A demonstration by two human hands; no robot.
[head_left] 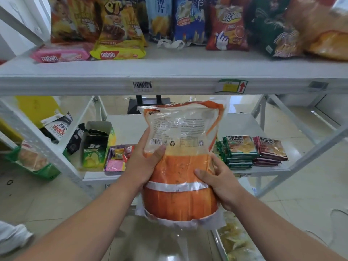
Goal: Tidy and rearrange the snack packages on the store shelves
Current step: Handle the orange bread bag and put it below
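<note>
Both grips clasp a large orange-and-clear plastic snack bag [180, 159] in mid-air: the left hand [145, 159] curls round its left edge, the right hand [220, 178] round its lower right side. Above the grips runs a white metal shelf [169, 72]; just right of them lie stacked green and red flat packets [252, 150].

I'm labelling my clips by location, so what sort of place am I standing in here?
Most likely a small shop's snack aisle. Packets of chips and wafers line a white metal shelf, whose front edge carries a barcode label and a price tag.
</note>
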